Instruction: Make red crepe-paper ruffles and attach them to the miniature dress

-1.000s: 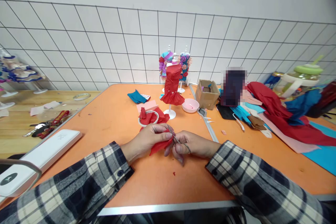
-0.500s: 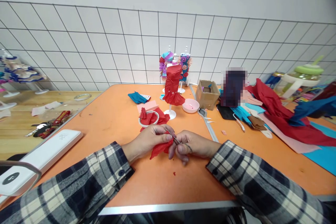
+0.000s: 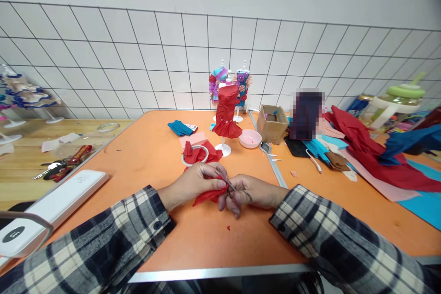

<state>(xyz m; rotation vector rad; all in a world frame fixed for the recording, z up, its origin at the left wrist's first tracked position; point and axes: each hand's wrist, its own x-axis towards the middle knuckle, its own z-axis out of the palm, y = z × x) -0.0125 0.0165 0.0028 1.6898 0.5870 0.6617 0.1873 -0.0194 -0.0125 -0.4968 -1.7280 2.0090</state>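
Observation:
My left hand (image 3: 198, 183) pinches a piece of red crepe paper (image 3: 208, 196) between thumb and fingers, above the orange table. In my right hand (image 3: 243, 193) is a small pair of scissors (image 3: 229, 184), its fingers through the loops and the blades pointing up and left against the paper. My hands almost touch, and part of the paper is hidden by my fingers. Just beyond them a small dress form wearing a red paper dress (image 3: 226, 110) stands on a white base. A tiny red scrap (image 3: 228, 228) lies on the table in front of my hands.
A roll of tape (image 3: 183, 160) rests on red paper at the centre left. A pink bowl (image 3: 250, 138) and a cardboard box (image 3: 274, 124) stand behind. To the left lies a white power bank (image 3: 79, 190); colored paper sheets (image 3: 372, 161) and a lidded bottle (image 3: 396, 101) fill the right.
The red paper in my left hand has swung slightly left and upward. The fingers of my right hand have shifted a little around the scissors. Things on the table stay put.

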